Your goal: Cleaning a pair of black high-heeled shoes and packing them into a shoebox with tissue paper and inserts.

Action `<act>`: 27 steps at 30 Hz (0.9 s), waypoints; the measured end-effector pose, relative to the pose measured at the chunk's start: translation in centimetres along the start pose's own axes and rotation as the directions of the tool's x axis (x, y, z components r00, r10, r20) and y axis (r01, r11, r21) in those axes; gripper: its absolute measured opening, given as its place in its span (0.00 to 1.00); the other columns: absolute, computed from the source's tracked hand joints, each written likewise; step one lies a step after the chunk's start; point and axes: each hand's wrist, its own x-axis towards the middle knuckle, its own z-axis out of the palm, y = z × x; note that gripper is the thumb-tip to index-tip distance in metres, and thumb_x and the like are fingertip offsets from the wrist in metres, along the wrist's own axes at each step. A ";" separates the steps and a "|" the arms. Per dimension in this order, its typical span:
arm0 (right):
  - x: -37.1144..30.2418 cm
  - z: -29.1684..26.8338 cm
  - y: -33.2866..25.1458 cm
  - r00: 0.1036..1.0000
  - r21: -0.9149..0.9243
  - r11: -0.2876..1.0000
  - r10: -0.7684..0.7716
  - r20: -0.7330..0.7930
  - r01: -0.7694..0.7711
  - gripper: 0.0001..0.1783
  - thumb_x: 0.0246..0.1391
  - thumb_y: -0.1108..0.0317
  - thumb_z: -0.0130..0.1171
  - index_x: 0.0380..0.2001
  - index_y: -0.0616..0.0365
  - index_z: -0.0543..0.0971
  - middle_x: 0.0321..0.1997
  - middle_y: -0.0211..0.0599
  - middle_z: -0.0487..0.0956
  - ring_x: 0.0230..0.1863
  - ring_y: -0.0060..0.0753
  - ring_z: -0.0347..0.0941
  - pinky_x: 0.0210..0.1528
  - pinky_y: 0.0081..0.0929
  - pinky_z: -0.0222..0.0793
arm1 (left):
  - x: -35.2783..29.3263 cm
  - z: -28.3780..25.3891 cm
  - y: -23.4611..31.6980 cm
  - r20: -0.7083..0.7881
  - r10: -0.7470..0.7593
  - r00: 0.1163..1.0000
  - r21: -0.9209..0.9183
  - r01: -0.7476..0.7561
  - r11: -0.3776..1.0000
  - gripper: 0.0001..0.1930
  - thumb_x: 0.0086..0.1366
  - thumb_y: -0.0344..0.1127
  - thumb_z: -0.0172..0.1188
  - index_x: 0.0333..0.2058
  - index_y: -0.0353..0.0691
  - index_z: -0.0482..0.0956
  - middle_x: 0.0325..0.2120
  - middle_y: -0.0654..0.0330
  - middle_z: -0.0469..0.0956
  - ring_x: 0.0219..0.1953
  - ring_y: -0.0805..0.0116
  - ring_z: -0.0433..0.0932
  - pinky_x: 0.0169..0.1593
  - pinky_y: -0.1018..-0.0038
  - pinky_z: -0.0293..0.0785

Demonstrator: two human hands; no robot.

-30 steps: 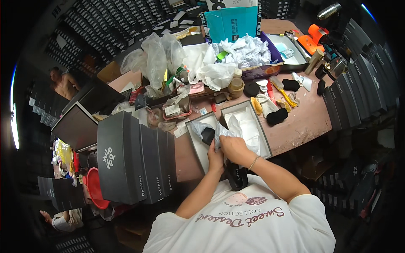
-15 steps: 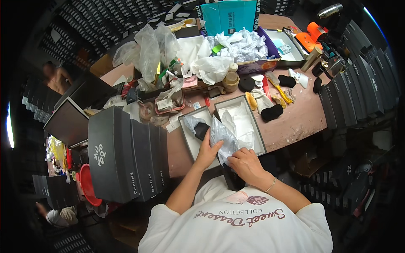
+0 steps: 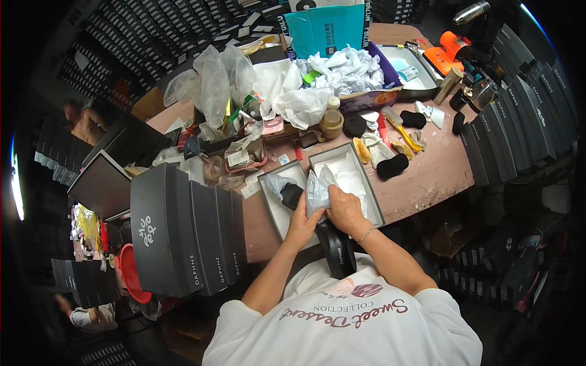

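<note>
A black shoe [image 3: 334,247] is tilted in front of my chest, a crinkled translucent plastic bag [image 3: 317,194] round its far end. My left hand [image 3: 303,226] is closed on the shoe's left side, thumb over the bag. My right hand [image 3: 345,210] grips the bag from the right, its fingertips partly hidden. Just past my left hand, another black shoe [image 3: 292,196], its far end also in plastic, lies in the left half of an open grey-edged shoe box [image 3: 264,194]. White tissue paper [image 3: 351,177] lines the right half.
Stacked black shoe boxes [image 3: 162,229] stand at left, with more boxes [image 3: 510,125] at right. Behind are a carton of crumpled paper [image 3: 345,70], a yellow-handled brush [image 3: 403,129], black pads [image 3: 392,166] and clear bags [image 3: 213,79]. A red basin [image 3: 129,274] sits lower left.
My right hand has moved forward from the bag's near edge to its right side. More of the shoe's near part now shows below my hands.
</note>
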 end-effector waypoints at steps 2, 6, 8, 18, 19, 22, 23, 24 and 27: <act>-0.6 -0.5 0.3 0.995 0.135 0.986 -0.095 -0.026 0.097 0.26 0.40 0.68 0.67 0.41 0.65 0.67 0.33 0.53 0.77 0.36 0.59 0.76 0.43 0.45 0.71 | 0.1 0.0 -0.1 -0.004 -0.009 1.000 -0.087 0.009 0.996 0.33 0.66 0.28 0.57 0.66 0.33 0.52 0.55 0.55 0.69 0.55 0.70 0.69 0.59 0.75 0.64; -1.3 -2.2 0.0 0.968 0.219 0.950 -0.189 -0.162 0.222 0.28 0.41 0.67 0.67 0.45 0.64 0.67 0.35 0.53 0.77 0.37 0.61 0.76 0.41 0.47 0.72 | 0.0 0.0 0.4 0.025 -0.006 1.000 -0.144 0.010 0.990 0.34 0.66 0.28 0.57 0.66 0.32 0.51 0.57 0.55 0.67 0.57 0.70 0.67 0.60 0.75 0.62; -0.5 -1.4 0.6 0.996 0.164 0.986 -0.025 -0.091 0.040 0.29 0.42 0.66 0.67 0.46 0.62 0.67 0.36 0.51 0.77 0.37 0.61 0.75 0.38 0.46 0.73 | 0.2 0.4 0.7 0.025 0.002 1.000 -0.121 0.001 0.993 0.34 0.66 0.28 0.57 0.66 0.32 0.51 0.57 0.55 0.67 0.58 0.69 0.67 0.61 0.74 0.62; -0.7 -3.1 -0.9 0.986 0.193 0.975 -0.088 -0.140 0.114 0.15 0.40 0.74 0.59 0.32 0.61 0.67 0.34 0.51 0.76 0.34 0.58 0.75 0.35 0.49 0.71 | 0.3 0.0 1.0 0.016 -0.024 1.000 -0.165 0.027 0.986 0.35 0.65 0.28 0.57 0.66 0.31 0.50 0.59 0.53 0.65 0.60 0.68 0.64 0.63 0.73 0.58; 0.3 -2.6 -0.4 0.987 0.120 0.989 -0.069 -0.142 0.087 0.15 0.40 0.74 0.59 0.32 0.61 0.67 0.33 0.50 0.76 0.35 0.58 0.74 0.35 0.49 0.71 | 0.5 0.4 0.8 -0.006 -0.001 1.000 -0.112 0.000 0.994 0.35 0.65 0.28 0.57 0.66 0.31 0.50 0.58 0.53 0.65 0.60 0.68 0.65 0.63 0.73 0.59; 1.0 -0.9 0.4 0.994 0.040 0.999 -0.005 -0.111 0.009 0.15 0.39 0.75 0.58 0.32 0.60 0.66 0.32 0.50 0.75 0.36 0.58 0.74 0.35 0.50 0.71 | 1.0 0.5 0.3 -0.024 0.011 1.000 -0.026 -0.012 1.000 0.34 0.64 0.28 0.58 0.65 0.31 0.52 0.57 0.53 0.67 0.58 0.67 0.67 0.61 0.73 0.61; 1.4 -0.5 0.5 0.996 0.034 0.999 0.006 -0.092 -0.003 0.15 0.39 0.75 0.58 0.31 0.60 0.65 0.32 0.50 0.74 0.36 0.59 0.74 0.35 0.51 0.71 | 1.3 0.3 0.1 -0.034 0.012 0.999 -0.011 -0.013 1.000 0.34 0.64 0.28 0.58 0.65 0.31 0.52 0.56 0.53 0.68 0.58 0.67 0.68 0.61 0.73 0.62; 0.9 -0.3 0.8 0.999 0.026 1.000 -0.015 -0.047 0.016 0.20 0.43 0.74 0.60 0.41 0.63 0.69 0.35 0.50 0.76 0.36 0.56 0.75 0.37 0.45 0.72 | 1.1 0.4 0.1 -0.045 0.014 0.999 -0.008 -0.014 1.000 0.34 0.63 0.29 0.59 0.65 0.32 0.54 0.54 0.54 0.70 0.57 0.66 0.69 0.60 0.73 0.63; -2.9 -0.1 1.4 0.994 0.492 0.871 0.053 -0.093 0.000 0.31 0.48 0.72 0.62 0.56 0.65 0.64 0.40 0.46 0.78 0.37 0.44 0.77 0.40 0.36 0.73 | 1.3 0.4 -0.9 -0.132 0.005 0.991 -0.066 -0.014 0.998 0.37 0.62 0.31 0.62 0.65 0.31 0.52 0.58 0.52 0.66 0.59 0.66 0.66 0.61 0.73 0.62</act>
